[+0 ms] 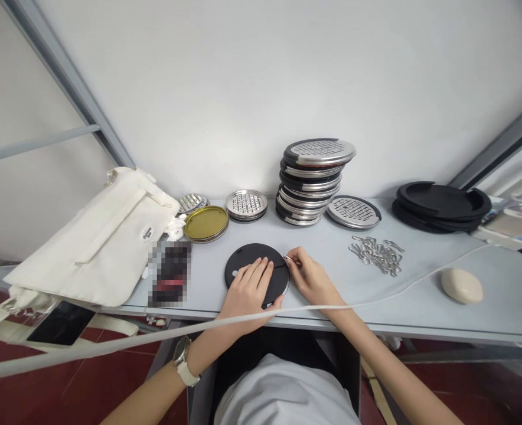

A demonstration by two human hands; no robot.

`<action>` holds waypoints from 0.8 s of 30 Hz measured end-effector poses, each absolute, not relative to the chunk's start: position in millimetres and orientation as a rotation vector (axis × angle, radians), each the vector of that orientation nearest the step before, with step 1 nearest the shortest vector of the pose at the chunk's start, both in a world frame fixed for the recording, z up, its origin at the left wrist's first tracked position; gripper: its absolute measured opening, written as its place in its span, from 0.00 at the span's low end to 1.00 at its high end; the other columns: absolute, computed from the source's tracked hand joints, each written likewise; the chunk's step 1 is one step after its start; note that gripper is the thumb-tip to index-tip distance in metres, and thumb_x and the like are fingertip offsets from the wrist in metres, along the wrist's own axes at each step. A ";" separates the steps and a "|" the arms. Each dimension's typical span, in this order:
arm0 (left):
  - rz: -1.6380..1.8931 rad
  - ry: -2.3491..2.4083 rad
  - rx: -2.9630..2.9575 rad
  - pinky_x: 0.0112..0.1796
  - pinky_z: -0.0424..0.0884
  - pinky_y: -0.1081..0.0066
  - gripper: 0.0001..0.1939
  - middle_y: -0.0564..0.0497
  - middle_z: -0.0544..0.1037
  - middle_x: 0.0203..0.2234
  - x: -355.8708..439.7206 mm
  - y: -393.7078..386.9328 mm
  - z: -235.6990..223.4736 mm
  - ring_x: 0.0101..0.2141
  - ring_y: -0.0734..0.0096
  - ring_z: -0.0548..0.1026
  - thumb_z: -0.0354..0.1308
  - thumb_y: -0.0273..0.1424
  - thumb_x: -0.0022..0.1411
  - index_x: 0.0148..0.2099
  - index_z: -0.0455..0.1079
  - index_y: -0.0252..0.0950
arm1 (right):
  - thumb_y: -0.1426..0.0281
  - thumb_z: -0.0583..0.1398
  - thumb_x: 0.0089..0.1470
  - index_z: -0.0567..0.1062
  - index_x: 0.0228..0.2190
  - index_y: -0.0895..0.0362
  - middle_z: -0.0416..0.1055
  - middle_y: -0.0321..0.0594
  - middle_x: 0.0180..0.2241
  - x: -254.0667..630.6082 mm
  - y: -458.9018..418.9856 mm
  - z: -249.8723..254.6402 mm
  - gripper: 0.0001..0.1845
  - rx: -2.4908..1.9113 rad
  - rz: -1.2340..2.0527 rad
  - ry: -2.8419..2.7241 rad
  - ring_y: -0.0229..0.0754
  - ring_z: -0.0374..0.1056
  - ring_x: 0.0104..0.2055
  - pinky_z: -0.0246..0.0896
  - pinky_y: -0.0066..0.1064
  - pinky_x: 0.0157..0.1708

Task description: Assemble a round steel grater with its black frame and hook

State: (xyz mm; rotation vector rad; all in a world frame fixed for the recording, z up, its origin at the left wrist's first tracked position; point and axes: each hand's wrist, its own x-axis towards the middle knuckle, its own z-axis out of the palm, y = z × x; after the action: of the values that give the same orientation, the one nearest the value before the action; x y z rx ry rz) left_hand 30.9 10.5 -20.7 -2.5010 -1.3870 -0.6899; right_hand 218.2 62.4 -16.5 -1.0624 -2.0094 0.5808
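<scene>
A round black disc point(248, 252) with a metallic rim lies near the front edge of the table. My left hand point(248, 289) rests on it with fingers stretched flat and together, the thumb by its near right edge. My right hand point(307, 274) is closed at the disc's right side, thumb and forefinger pinching a small silvery metal clip point(289, 258); most of this piece is hidden by the fingers. To the right lies a loose pile of similar small metal clips point(376, 254).
Behind stands a tall stack of round graters point(312, 183), with one grater point(354, 211) beside it. Metal grater discs point(246, 204) and a gold-coloured lid point(206, 223) sit left. Black round trays point(442, 203), a beige rounded object point(462, 285), a white bag point(88, 242) and a crossing cable point(389, 297) surround.
</scene>
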 end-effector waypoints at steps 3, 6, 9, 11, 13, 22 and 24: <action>-0.673 -1.384 -2.506 0.55 0.61 0.56 0.30 0.38 0.66 0.58 31.2 10.3 -19.5 0.58 0.53 0.64 0.52 0.37 0.62 0.62 0.58 0.27 | 0.72 0.49 0.63 0.64 0.34 0.54 0.67 0.42 0.32 218.7 63.1 -15.3 0.05 -1.062 0.479 -2.011 0.45 0.64 0.36 0.61 0.36 0.39; -0.664 -1.385 -2.503 0.55 0.61 0.56 0.30 0.37 0.66 0.58 31.3 9.9 -18.4 0.57 0.53 0.64 0.52 0.37 0.62 0.62 0.59 0.26 | 0.72 0.51 0.62 0.66 0.34 0.55 0.68 0.43 0.33 220.3 64.1 -14.7 0.05 -1.091 0.377 -2.014 0.47 0.63 0.38 0.58 0.40 0.42; -0.669 -1.389 -2.503 0.55 0.62 0.56 0.29 0.37 0.65 0.58 31.2 9.8 -18.7 0.58 0.53 0.64 0.51 0.37 0.63 0.62 0.59 0.26 | 0.72 0.52 0.62 0.68 0.34 0.54 0.70 0.43 0.34 221.8 64.4 -14.5 0.06 -1.137 0.337 -2.013 0.48 0.62 0.38 0.56 0.42 0.43; -0.672 -1.386 -2.510 0.55 0.62 0.55 0.29 0.37 0.65 0.58 30.9 10.1 -19.4 0.58 0.53 0.64 0.51 0.37 0.63 0.62 0.58 0.27 | 0.71 0.51 0.62 0.68 0.34 0.54 0.70 0.42 0.33 221.9 64.3 -14.3 0.06 -1.139 0.357 -2.004 0.47 0.63 0.37 0.57 0.41 0.42; -0.680 -1.389 -2.511 0.55 0.62 0.55 0.29 0.37 0.65 0.58 30.6 10.4 -20.2 0.57 0.53 0.64 0.51 0.37 0.63 0.63 0.58 0.27 | 0.71 0.50 0.63 0.67 0.34 0.54 0.69 0.42 0.33 221.3 64.0 -14.1 0.06 -1.108 0.421 -1.982 0.46 0.63 0.36 0.59 0.38 0.41; -0.680 -1.396 -2.512 0.55 0.61 0.56 0.30 0.38 0.65 0.59 30.9 9.7 -20.4 0.57 0.52 0.64 0.52 0.37 0.62 0.62 0.59 0.27 | 0.68 0.48 0.64 0.65 0.38 0.54 0.69 0.38 0.29 220.8 63.7 -18.1 0.06 -1.143 0.599 -1.918 0.41 0.67 0.30 0.62 0.31 0.34; -0.684 -1.392 -2.508 0.55 0.62 0.56 0.29 0.37 0.65 0.58 31.1 9.7 -19.3 0.57 0.52 0.64 0.52 0.37 0.62 0.62 0.59 0.27 | 0.68 0.49 0.64 0.65 0.40 0.54 0.69 0.38 0.29 220.9 64.6 -20.1 0.06 -1.134 0.612 -1.915 0.42 0.68 0.30 0.63 0.31 0.34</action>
State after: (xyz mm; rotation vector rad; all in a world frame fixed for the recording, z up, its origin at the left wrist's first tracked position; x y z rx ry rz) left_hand 31.1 9.7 -19.3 -2.5077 -1.3917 -0.6838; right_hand 220.9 64.6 -20.1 -1.1341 -1.9153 0.6115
